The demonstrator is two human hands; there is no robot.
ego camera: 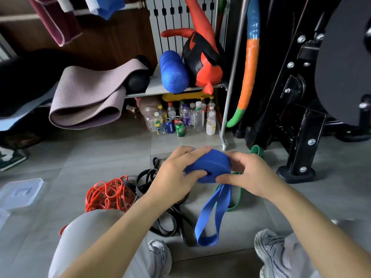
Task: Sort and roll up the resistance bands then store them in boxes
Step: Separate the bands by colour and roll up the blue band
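A wide blue resistance band (208,165) is partly wound into a thick roll held above the floor. My left hand (174,173) grips the roll from the left, thumb on its near face. My right hand (247,175) grips it from the right. The band's loose end hangs down as a loop to just above the tiles between my knees. On the floor lie a tangle of orange bands (108,195), black bands (160,217) and a green band (236,197), partly hidden behind my hands.
A clear plastic box lid (20,192) lies at the left. Bottles and cans (178,119) stand under a metal shelf rack (226,109). A folded mat (88,97) hangs at the left; a black machine frame (301,141) stands at the right. My shoes (271,251) are near.
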